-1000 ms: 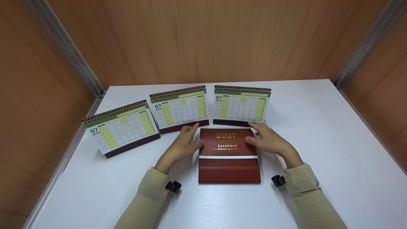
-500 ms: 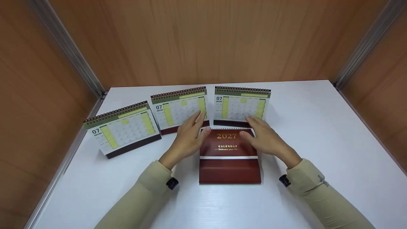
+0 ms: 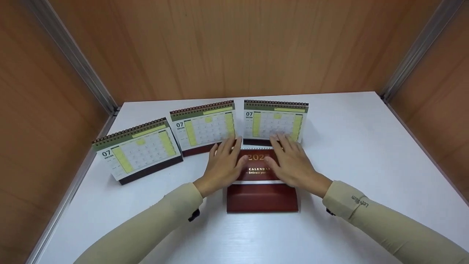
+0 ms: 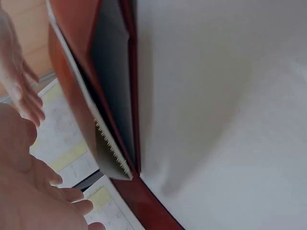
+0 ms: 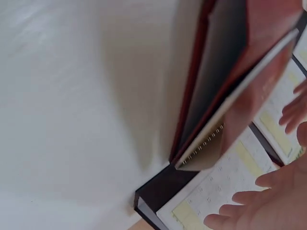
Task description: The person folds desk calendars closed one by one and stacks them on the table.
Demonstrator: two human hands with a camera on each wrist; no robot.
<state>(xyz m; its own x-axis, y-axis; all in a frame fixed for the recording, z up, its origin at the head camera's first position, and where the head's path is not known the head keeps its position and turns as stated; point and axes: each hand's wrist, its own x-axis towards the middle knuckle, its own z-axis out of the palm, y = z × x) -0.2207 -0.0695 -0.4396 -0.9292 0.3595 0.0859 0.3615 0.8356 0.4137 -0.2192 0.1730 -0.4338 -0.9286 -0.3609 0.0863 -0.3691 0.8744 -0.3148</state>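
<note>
A red desk calendar (image 3: pixel 262 198) marked 2027 sits folded low on the white table in front of me. Over its upper left side hovers my left hand (image 3: pixel 224 165), fingers spread and straight. My right hand (image 3: pixel 293 163) is held likewise over the upper right side, partly hiding the gold lettering. Both wrist views show the red cover (image 4: pixel 79 86) with its page block and spiral edge (image 5: pixel 204 143), and gaps between it and the palms. Behind the fingertips stand a red-based calendar (image 3: pixel 205 128) and a dark-based calendar (image 3: pixel 274 123), both on month 07.
Another dark-based calendar (image 3: pixel 139 152) stands tilted at the left, beside the red-based one. Wooden panels (image 3: pixel 234 47) with metal corner strips enclose the white table (image 3: pixel 351 146) at the back and both sides.
Both hands have come away from the red calendar's side edges, moved inward over its cover and turned palms down, fingers spreading. The calendars keep their places.
</note>
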